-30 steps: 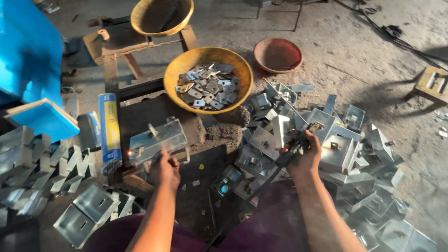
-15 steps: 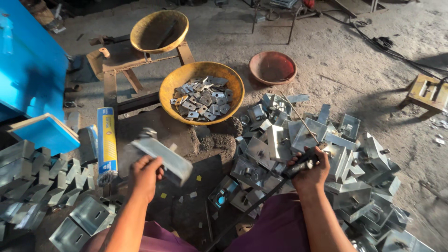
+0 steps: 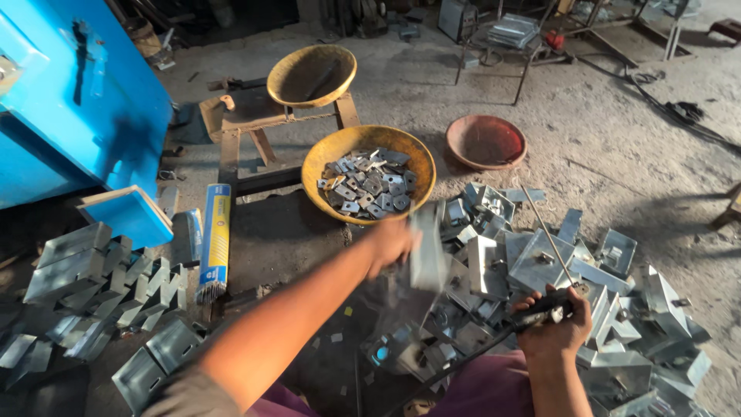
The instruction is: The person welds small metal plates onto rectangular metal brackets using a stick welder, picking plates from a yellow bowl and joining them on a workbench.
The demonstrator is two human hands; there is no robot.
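My left hand (image 3: 392, 241) reaches across to the right and grips a grey metal bracket (image 3: 429, 249), which is blurred by motion, above a heap of similar brackets (image 3: 540, 270). My right hand (image 3: 554, 328) is closed on a black electrode holder (image 3: 549, 307) with a thin welding rod (image 3: 546, 232) pointing up and away and a black cable trailing toward me. A yellow bowl (image 3: 316, 166) of small square metal plates (image 3: 364, 184) sits just beyond my left hand.
More brackets (image 3: 85, 278) lie piled at the left, next to a yellow-and-blue box of rods (image 3: 215, 235). A blue machine (image 3: 77, 100) stands at far left. An empty yellow bowl (image 3: 310, 75) rests on a low stand, a red bowl (image 3: 486, 141) on the floor.
My left hand has lifted the bracket from the work spot at the left and swung it to the right over the heap. My right hand has kept hold of the electrode holder.
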